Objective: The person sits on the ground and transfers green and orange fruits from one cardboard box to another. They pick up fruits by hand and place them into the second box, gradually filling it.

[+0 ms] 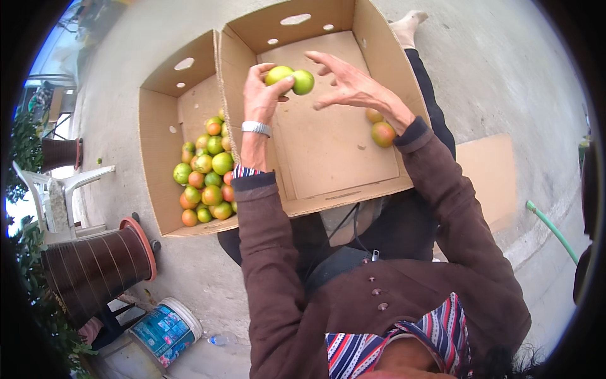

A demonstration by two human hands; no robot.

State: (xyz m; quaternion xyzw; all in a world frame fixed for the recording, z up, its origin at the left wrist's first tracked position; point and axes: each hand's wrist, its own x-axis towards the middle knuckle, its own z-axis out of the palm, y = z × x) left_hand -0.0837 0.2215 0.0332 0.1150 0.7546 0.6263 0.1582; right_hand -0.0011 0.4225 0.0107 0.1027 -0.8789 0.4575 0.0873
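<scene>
My left hand (pixel 265 90), with a bracelet at its wrist, holds two greenish tomatoes (pixel 303 82) side by side above the right cardboard box (pixel 303 203). My right hand (pixel 350 85) is just to the right of them, fingers spread and nothing in it. Beneath my right wrist, a reddish-green tomato (pixel 382 134) and an orange one (pixel 374 115) lie in that box against its right wall. The left cardboard box (pixel 156 161) stands against the first one. A heap of green and orange tomatoes (pixel 211 194) fills part of its floor; my left forearm hides some of it.
A flat cardboard piece (pixel 490 175) and a green hose (pixel 554 232) lie on the floor at right. At left are a large brown plant pot (pixel 99 270), a white plastic chair (pixel 61 199), a printed bucket (pixel 165 331) and a plastic bottle (pixel 221 339). A bare foot (pixel 408 28) is beyond the right box.
</scene>
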